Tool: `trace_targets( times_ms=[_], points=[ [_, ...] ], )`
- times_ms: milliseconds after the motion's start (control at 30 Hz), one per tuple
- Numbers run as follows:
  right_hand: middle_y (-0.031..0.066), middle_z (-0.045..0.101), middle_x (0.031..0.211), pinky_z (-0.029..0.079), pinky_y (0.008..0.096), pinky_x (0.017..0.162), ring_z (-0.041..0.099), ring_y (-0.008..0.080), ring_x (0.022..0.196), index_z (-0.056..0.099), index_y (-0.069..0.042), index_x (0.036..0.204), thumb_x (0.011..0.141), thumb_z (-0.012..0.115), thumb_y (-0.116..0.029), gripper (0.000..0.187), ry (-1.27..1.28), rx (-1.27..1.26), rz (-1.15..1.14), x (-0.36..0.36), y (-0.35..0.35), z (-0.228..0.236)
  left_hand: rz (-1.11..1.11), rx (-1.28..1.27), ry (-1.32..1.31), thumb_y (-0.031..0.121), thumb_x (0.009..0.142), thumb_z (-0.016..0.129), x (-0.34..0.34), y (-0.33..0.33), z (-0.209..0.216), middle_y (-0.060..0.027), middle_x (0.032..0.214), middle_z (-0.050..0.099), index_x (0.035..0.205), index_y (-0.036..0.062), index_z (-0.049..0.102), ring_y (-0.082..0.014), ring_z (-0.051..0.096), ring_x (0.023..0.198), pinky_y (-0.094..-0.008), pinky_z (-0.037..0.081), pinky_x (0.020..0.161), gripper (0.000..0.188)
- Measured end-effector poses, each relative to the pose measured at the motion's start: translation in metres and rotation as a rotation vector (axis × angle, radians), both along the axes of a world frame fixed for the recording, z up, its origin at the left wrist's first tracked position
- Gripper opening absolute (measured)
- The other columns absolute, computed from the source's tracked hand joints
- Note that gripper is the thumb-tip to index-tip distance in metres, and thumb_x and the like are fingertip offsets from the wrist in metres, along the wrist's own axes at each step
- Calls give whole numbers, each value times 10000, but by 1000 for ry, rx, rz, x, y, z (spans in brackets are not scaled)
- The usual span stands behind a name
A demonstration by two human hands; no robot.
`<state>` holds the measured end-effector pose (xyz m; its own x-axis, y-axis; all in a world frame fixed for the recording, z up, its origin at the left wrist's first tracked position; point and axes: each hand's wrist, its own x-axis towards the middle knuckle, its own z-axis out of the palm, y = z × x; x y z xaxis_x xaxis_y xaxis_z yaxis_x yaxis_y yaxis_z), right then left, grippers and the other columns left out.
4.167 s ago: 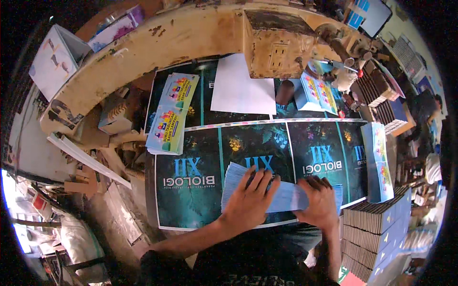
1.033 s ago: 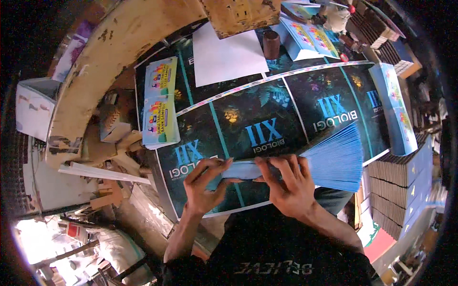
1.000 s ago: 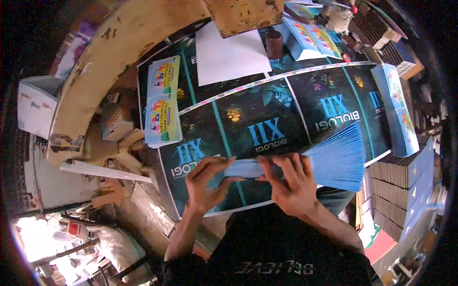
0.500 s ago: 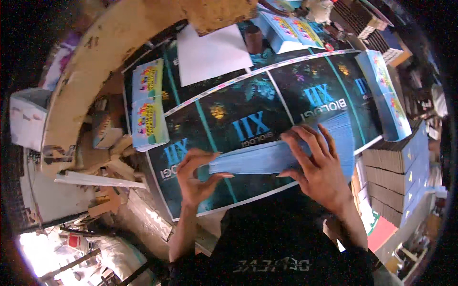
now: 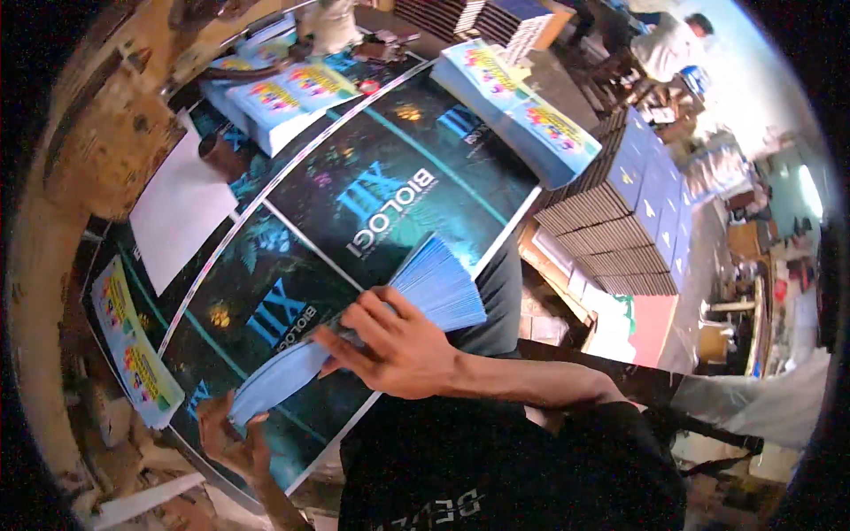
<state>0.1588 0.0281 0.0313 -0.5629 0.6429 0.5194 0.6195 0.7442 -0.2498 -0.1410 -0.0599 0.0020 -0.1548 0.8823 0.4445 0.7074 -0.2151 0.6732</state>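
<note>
A long stack of light blue paper sheets [image 5: 447,288] stretches between my hands, held above a dark printed sheet. Its far right end spreads out like a fan, with many thin edges showing. My left hand [image 5: 232,434] pinches the near left end between thumb and fingers. Around the middle of the stack closes my right hand [image 5: 398,345], fingers on top and the thumb on the near side. Beneath lies the large dark sheet [image 5: 345,239] with teal and blue cover designs and white dividing lines.
Colourful booklet stacks stand at the left [image 5: 133,345], back [image 5: 292,97] and right [image 5: 522,115]. A white sheet [image 5: 186,208] and a dark brown cylinder [image 5: 221,159] are at back left. Tall piles of blue-covered books [image 5: 620,203] rise on the right. A person [image 5: 668,49] sits far off.
The view has swung to the right, bringing the book piles and a distant person into sight. Both hands keep hold of the blue stack, which now slants and bends, its right end fanned.
</note>
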Motion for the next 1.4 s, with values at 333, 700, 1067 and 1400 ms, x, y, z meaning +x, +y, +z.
trace_targets(
  times_ms=[333, 700, 1067, 1400],
  points=[
    [167, 495, 1369, 354, 517, 1120, 473, 352, 1292, 442, -74, 1471, 833, 711, -519, 823, -164, -252, 80, 97, 25, 49, -98, 56, 91, 233, 780, 834, -14, 13, 6, -107, 951, 612, 1084, 4, 675, -278, 583, 886, -407, 484, 805, 412],
    [70, 515, 949, 509, 388, 737, 552, 243, 866, 654, -29, 1141, 795, 777, -273, 441, -71, -51, 32, 100, 24, 24, -73, 11, 40, 263, 725, 882, -11, 12, 7, -120, 997, 601, 1079, -20, 651, -277, 578, 931, -390, 485, 829, 509],
    [238, 564, 1271, 453, 461, 1073, 549, 400, 1217, 440, 18, 1451, 847, 621, -136, 649, -195, -483, 256, 131, 26, 47, 113, -397, -26, 543, 820, 778, -96, 18, -62, -116, 1099, 677, 1191, 14, 609, -307, 643, 1005, -425, 531, 868, 669],
    [105, 607, 1242, 449, 369, 1010, 571, 203, 1179, 500, -31, 1348, 648, 893, -186, 817, 878, -672, -132, 97, -12, -50, -282, -365, -791, 435, 808, 805, -17, -1, -95, -126, 1361, 528, 1451, 97, 416, -268, 556, 1209, -459, 481, 1023, 824]
  ],
)
